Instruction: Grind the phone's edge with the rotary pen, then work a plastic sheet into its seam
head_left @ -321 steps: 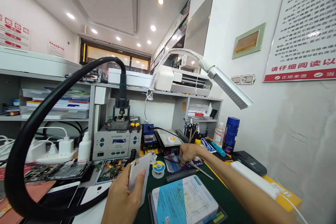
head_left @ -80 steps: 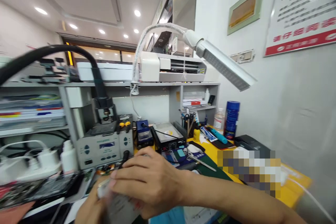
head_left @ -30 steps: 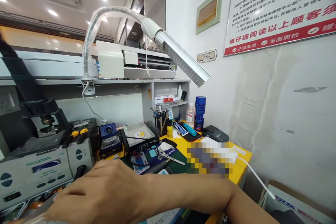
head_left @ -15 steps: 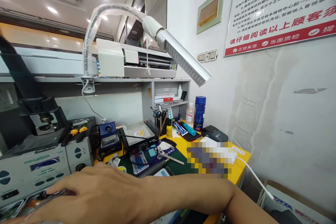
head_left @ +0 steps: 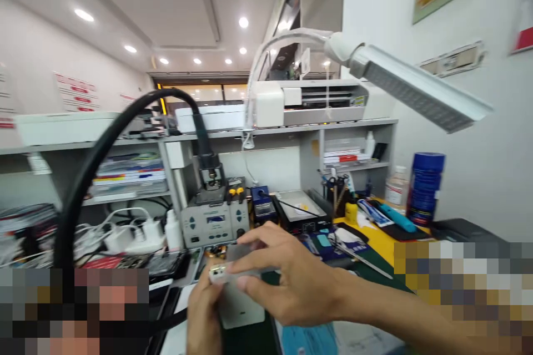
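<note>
Over the bench, my left hand [head_left: 202, 308] grips a small white block [head_left: 217, 273] with dark spots on its face and a gold-coloured edge. My right hand [head_left: 287, 272] meets it from the right, fingers bent and closed around a thin grey flat piece [head_left: 239, 255], most of which they hide. The index fingertip reaches the white block. Just below both hands is a pale flat panel [head_left: 244, 310] with rounded corners and a small dark mark; whether a hand supports it I cannot tell.
A grey soldering station [head_left: 214, 224] stands behind my hands. A thick black cable [head_left: 112, 127] arches at left, and a lamp [head_left: 420, 86] overhangs the right. Tweezers [head_left: 366, 263] lie on the green mat. A blue can [head_left: 427, 188] stands near the wall. Blurred blocks hide both lower corners.
The view has swung left. My right hand has come back from the parts beside the station to the middle. My left hand and the white block have come into view.
</note>
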The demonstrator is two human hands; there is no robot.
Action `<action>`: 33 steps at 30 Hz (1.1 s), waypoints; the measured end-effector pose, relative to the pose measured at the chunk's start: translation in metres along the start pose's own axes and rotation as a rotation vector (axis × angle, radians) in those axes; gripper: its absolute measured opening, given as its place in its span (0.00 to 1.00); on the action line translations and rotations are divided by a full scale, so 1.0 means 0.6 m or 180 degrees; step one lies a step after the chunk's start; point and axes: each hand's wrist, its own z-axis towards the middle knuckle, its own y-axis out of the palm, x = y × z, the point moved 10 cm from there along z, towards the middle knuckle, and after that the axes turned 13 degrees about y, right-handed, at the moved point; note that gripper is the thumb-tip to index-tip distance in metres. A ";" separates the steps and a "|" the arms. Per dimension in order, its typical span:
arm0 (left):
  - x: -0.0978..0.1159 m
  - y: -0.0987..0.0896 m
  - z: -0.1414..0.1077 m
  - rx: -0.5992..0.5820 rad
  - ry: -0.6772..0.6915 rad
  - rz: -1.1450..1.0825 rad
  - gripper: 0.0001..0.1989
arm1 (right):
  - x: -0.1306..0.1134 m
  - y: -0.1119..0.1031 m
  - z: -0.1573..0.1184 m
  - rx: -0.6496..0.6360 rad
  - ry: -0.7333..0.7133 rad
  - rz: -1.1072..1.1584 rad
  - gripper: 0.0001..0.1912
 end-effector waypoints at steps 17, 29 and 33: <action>0.009 0.022 0.000 -0.0152 0.0086 -0.0029 0.14 | 0.001 0.027 -0.008 -0.0168 -0.0011 -0.0189 0.16; 0.015 0.025 -0.006 -0.0078 0.0032 -0.0004 0.14 | -0.011 0.018 -0.009 0.0046 -0.0206 -0.0253 0.16; -0.005 0.011 -0.002 -0.0065 -0.0006 0.0065 0.16 | -0.011 0.019 -0.010 0.0005 -0.0178 -0.0252 0.15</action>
